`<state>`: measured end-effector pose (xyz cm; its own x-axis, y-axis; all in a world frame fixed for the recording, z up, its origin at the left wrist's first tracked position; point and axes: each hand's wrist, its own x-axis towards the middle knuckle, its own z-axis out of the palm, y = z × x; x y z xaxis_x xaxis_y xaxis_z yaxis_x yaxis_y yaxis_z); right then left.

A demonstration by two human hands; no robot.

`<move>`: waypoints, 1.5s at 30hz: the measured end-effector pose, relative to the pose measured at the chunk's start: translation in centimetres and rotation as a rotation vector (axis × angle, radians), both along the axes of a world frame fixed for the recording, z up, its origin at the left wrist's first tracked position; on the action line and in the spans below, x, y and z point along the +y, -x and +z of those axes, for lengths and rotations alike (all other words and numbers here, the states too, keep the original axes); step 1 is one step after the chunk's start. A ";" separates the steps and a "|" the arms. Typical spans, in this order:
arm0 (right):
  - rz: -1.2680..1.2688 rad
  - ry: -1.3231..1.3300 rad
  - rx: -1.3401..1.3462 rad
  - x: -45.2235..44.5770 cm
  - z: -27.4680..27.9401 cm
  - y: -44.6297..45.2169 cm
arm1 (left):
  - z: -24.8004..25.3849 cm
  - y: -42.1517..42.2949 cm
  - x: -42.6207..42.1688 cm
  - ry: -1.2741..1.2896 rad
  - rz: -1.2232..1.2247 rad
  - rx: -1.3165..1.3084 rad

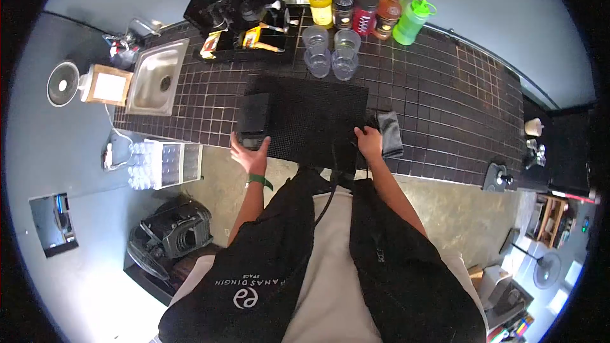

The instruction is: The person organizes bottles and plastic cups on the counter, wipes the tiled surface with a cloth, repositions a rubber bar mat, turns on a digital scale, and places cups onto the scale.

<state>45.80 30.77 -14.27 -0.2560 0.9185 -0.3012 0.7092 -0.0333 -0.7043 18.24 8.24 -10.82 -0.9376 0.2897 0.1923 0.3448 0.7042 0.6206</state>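
A black textured mat (311,114) lies on the dark tiled counter in front of my body. On its left part sits a black box-shaped object (255,113). My left hand (251,154) is at the near end of this box, thumb and fingers apart around its edge. At the mat's right edge, my right hand (368,141) has its fingers curled at the rim; what they pinch is too small to make out. A folded grey cloth (389,133) lies just right of that hand.
Clear plastic cups (345,63) stand upside down or upright, I cannot tell which, behind the mat. Bottles (321,6) and a green squeeze bottle (413,23) line the wall. A black organiser (254,54) stands back left, beside a steel sink (159,82).
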 end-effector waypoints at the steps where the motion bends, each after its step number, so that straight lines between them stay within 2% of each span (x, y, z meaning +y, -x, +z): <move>1: 0.014 -0.002 0.008 0.1 -0.6 -0.1 | 0.0 -0.4 0.6 -0.026 -0.039 0.001; 3: 0.047 -0.141 0.003 0.2 -1.2 -0.3 | -0.2 -1.2 1.6 -0.006 -0.031 0.009; 10: 0.137 -0.134 -0.009 0.9 -1.1 -0.7 | -0.5 -1.0 3.0 0.048 0.022 0.028; 12: 0.106 -0.063 0.000 0.8 -1.1 -0.8 | -0.4 0.0 3.0 0.056 0.022 0.043; 15: 0.105 -0.154 -0.019 0.6 -0.9 -0.7 | -0.5 3.4 3.2 0.071 0.035 0.082; 21: 0.072 -0.108 -0.011 0.6 -1.1 -0.6 | -1.2 13.9 2.0 0.130 0.205 0.115; 26: 0.062 -0.126 -0.095 0.5 -2.6 -0.8 | -2.1 21.1 -0.1 0.214 0.195 0.139; 32: -0.014 -0.167 -0.116 -0.8 -1.1 0.1 | -4.2 25.1 -1.3 0.281 0.146 0.110; 34: -0.076 -0.192 -0.145 -1.5 -0.8 0.5 | -5.0 24.2 -0.7 0.389 0.211 0.197; 35: -0.126 -0.199 -0.066 -1.8 -0.5 0.8 | -2.2 21.6 0.3 0.396 0.161 0.326; 36: -0.172 -0.207 0.019 -1.9 -0.4 0.9 | -2.4 20.6 0.7 0.388 0.145 0.324; 38: -0.209 -0.183 0.008 -2.2 -0.5 1.2 | -3.4 19.3 1.1 0.092 -0.308 0.303; 40: -0.267 -0.198 -0.053 -2.4 0.1 1.9 | -4.2 17.0 2.8 0.081 -0.471 -0.043; 41: -0.271 -0.203 -0.049 -2.5 0.3 2.0 | -4.4 16.0 3.6 0.076 -0.475 -0.038; 43: -0.293 -0.198 -0.052 -2.5 0.2 2.1 | -5.9 14.9 4.8 0.141 -0.402 0.140; 44: -0.300 -0.205 -0.049 -2.4 -0.1 2.1 | -6.5 15.5 5.3 0.134 -0.408 0.145; 45: -0.310 -0.230 -0.049 -2.5 -0.4 2.0 | -7.4 16.6 5.4 0.091 -0.371 -0.009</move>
<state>43.82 28.31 -14.68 0.0537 0.9951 -0.0833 0.7233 -0.0963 -0.6838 1.59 13.64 -18.26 -0.7676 0.6249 0.1425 0.5813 0.5852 0.5653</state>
